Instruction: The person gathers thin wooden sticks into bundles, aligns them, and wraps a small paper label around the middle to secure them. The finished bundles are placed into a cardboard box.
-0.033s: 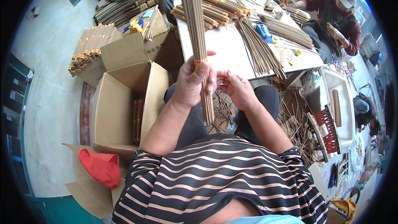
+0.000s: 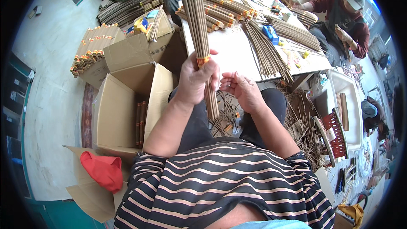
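My left hand (image 2: pixel 196 78) is closed around a bundle of long brown incense sticks (image 2: pixel 194 21), held nearly upright in front of me. An orange paper band (image 2: pixel 203 60) wraps the bundle just above my thumb. The upper sticks fan slightly apart, and the lower ends hang over my lap. Just to the right of it, my right hand (image 2: pixel 243 90) is raised with loosely curled fingers, apart from the bundle, and nothing shows in it.
An open cardboard box (image 2: pixel 123 114) with a few banded bundles stands at my left. On the white table (image 2: pixel 227 53) lie loose sticks (image 2: pixel 265 48) and banded bundles (image 2: pixel 220 10). Loose sticks litter the floor. A co-worker (image 2: pixel 345 21) sits at the far right, another person beyond the table.
The bundle's top has tilted a little left and its sticks have spread. More of the orange band shows. My right hand's fingers have shifted slightly away from the bundle.
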### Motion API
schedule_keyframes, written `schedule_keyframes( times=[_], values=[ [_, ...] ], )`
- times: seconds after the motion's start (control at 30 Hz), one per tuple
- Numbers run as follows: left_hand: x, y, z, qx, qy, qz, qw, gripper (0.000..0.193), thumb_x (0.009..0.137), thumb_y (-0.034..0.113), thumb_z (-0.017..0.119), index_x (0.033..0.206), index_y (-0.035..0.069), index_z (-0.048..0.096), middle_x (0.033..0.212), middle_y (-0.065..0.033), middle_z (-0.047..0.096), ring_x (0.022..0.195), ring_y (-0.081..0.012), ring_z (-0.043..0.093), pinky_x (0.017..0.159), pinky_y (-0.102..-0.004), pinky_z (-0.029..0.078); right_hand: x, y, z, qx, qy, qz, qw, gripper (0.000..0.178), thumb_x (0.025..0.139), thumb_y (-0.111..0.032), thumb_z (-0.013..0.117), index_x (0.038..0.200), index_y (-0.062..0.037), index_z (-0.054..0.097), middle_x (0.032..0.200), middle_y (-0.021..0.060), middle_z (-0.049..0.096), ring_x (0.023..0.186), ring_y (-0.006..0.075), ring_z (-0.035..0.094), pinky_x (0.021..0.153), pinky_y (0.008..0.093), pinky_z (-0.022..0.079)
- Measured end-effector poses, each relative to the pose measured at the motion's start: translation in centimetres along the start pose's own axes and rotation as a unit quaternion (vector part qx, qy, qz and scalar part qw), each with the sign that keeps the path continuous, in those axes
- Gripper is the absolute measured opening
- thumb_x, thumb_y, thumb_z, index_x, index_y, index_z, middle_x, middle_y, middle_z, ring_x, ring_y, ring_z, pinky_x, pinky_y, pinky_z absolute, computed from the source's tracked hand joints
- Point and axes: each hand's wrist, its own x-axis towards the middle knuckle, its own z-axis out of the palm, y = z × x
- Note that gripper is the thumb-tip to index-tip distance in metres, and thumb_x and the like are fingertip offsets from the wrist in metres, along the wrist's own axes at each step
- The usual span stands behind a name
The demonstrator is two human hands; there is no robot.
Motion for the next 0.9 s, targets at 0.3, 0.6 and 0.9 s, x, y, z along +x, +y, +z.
schedule_keyframes(
  times=[0.3, 0.6, 0.9],
  values=[
    [7.7, -0.8, -0.2, 0.123, 0.138, 0.124, 0.975, 0.013, 0.083, 0.005, 0.062, 0.083, 0.006, 0.049, 0.068, -0.0029, 0.054, 0.057, -0.0116, 0.055, 0.056, -0.0268, 0.049, -0.7, -0.1, -2.1, -0.063, 0.092, -0.011, 0.994, 0.025, 0.091, -0.021, 0.052, 0.098, 0.0016, 0.059, 0.082, 0.0067, 0.062, 0.076, 0.0158, 0.060, 0.076, 0.0297, 0.048],
    [10.1, -0.8, 0.0, 0.155, 0.186, 0.138, 0.960, 0.015, 0.083, 0.011, 0.064, 0.079, 0.006, 0.050, 0.063, -0.0003, 0.052, 0.050, -0.0090, 0.051, 0.049, -0.0232, 0.045, 0.9, -1.3, -1.5, -0.266, 0.091, -0.050, 0.958, 0.031, 0.084, -0.016, 0.064, 0.109, 0.0014, 0.055, 0.097, 0.0067, 0.059, 0.086, 0.0142, 0.058, 0.082, 0.0295, 0.046],
    [7.3, 3.2, 4.5, 0.019, 0.072, 0.011, 0.997, 0.016, 0.082, 0.011, 0.065, 0.086, 0.005, 0.051, 0.064, -0.0025, 0.053, 0.051, -0.0093, 0.052, 0.047, -0.0227, 0.045, 3.7, -3.5, 4.1, -0.379, 0.017, -0.099, 0.920, 0.026, 0.080, -0.013, 0.067, 0.091, -0.0032, 0.046, 0.075, 0.0055, 0.055, 0.067, 0.0164, 0.055, 0.060, 0.0283, 0.044]
  ],
)
